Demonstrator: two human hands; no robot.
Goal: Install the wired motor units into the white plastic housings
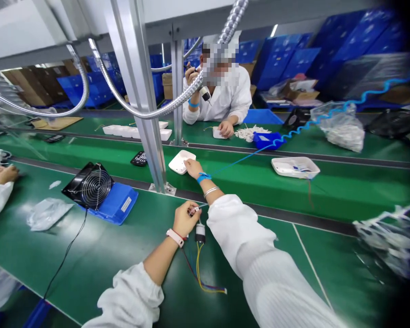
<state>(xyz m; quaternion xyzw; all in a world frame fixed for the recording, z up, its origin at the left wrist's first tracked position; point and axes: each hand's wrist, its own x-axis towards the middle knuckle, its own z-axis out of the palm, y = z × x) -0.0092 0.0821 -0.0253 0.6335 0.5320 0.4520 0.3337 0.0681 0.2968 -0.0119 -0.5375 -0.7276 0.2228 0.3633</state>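
- Head view, left hand: the left hand [185, 219] has a narrow grip, thumb and fingers pinching a small pale part [195, 209] above the near worktop [123, 255]. Exact form of the part unclear.
- Main items: small motor-like cylinder [200, 230] just beside the left fingers, its yellow, red and blue wires [198, 269] trailing to the near side; white shell [178, 159] farther off, on the green strip [232, 171].
- Right hand: the right hand [193, 167] has its fingers at the near right part of the shell; cannot tell if they close on it or only touch.
- Handling, judged: best to take the shell by its rim, keep it level, and hold the left hand steady so nothing tugs at the thin wires. The blue coiled cord [331, 111] should stay clear of the shell.
- Pose, left: forearm rises from the near left, elbow apparently bent, wrist low over the worktop.
- Pose, right: arm reaches from the near right toward the far left, well extended, crossing the metal rail edge; hand palm-down, beyond the left one.
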